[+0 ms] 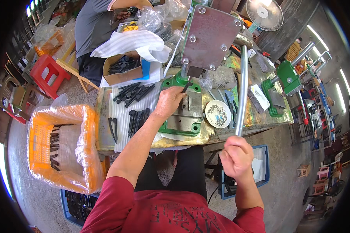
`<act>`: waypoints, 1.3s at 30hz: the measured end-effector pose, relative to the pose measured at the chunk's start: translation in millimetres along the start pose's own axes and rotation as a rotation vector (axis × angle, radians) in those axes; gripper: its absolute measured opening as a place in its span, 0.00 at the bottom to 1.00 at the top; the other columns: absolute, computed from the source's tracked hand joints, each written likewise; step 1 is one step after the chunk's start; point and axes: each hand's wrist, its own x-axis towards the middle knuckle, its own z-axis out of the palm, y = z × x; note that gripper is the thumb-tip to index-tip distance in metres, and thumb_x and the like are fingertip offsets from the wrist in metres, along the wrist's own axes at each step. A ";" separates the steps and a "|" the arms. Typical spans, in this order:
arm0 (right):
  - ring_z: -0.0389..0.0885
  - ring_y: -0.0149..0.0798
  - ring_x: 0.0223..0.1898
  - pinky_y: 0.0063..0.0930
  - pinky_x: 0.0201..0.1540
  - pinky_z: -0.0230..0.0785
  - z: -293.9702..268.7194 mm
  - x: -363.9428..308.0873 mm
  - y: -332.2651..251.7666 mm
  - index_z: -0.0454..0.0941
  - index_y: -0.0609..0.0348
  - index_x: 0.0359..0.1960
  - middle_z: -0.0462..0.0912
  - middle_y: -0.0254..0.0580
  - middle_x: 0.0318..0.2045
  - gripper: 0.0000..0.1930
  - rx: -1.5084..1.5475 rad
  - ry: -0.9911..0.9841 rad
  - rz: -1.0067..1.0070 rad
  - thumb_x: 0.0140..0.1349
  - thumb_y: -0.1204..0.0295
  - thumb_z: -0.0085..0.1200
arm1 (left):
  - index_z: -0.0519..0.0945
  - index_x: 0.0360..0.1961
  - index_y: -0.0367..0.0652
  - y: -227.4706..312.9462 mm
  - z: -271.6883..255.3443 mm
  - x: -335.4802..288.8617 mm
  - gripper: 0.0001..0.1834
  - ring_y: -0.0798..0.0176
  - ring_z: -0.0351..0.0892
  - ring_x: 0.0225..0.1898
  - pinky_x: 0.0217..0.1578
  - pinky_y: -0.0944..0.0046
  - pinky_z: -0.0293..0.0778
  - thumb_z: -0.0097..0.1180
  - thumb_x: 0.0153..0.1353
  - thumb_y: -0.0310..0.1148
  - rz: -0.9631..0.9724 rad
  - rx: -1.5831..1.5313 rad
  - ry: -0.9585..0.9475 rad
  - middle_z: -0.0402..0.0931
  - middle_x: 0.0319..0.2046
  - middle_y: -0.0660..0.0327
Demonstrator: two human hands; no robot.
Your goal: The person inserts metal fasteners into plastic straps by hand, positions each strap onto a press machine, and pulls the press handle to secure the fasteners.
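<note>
Here, black part (187,86) ahead of the left hand (169,102), in its pinch, the right hand (237,157) tight around a lever (244,89).

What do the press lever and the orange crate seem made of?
Press lever: probably steel, smooth and polished, judging by its silvery reflections. Orange crate: likely moulded plastic, from its even colour and slotted walls; finish uncertain under the clear film.

Bright tube lights (318,37), warped edges
</note>
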 end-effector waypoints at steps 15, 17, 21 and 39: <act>0.72 0.38 0.26 0.23 0.25 0.63 -50.9 37.0 -38.0 0.70 0.62 0.23 0.71 0.49 0.29 0.22 0.304 -0.004 0.330 0.47 0.51 0.53 | 0.74 0.30 0.33 6.0 -2.1 4.8 0.10 0.48 0.72 0.30 0.30 0.60 0.67 0.55 0.45 0.26 -0.106 -0.014 -0.054 0.72 0.26 0.50; 0.72 0.39 0.28 0.24 0.27 0.64 -50.5 34.5 -38.4 0.70 0.62 0.24 0.71 0.49 0.30 0.23 0.289 0.012 0.337 0.46 0.49 0.53 | 0.74 0.30 0.33 7.7 -2.3 5.4 0.10 0.48 0.72 0.30 0.30 0.60 0.67 0.55 0.45 0.26 -0.107 0.011 -0.071 0.72 0.26 0.50; 0.72 0.41 0.32 0.27 0.30 0.64 -52.9 31.1 -32.9 0.70 0.60 0.29 0.69 0.52 0.36 0.27 0.171 -0.032 0.249 0.44 0.45 0.52 | 0.74 0.31 0.34 8.4 -4.2 4.6 0.10 0.47 0.71 0.30 0.31 0.60 0.67 0.54 0.45 0.25 -0.108 0.007 -0.065 0.72 0.26 0.49; 0.68 0.34 0.36 0.21 0.34 0.65 -22.0 -26.8 -19.7 0.64 0.58 0.37 0.64 0.50 0.41 0.18 0.345 0.554 0.485 0.60 0.55 0.34 | 0.73 0.30 0.41 14.6 -26.1 -10.0 0.06 0.70 0.73 0.26 0.27 0.72 0.73 0.52 0.53 0.31 -0.505 -0.993 0.146 0.73 0.26 0.62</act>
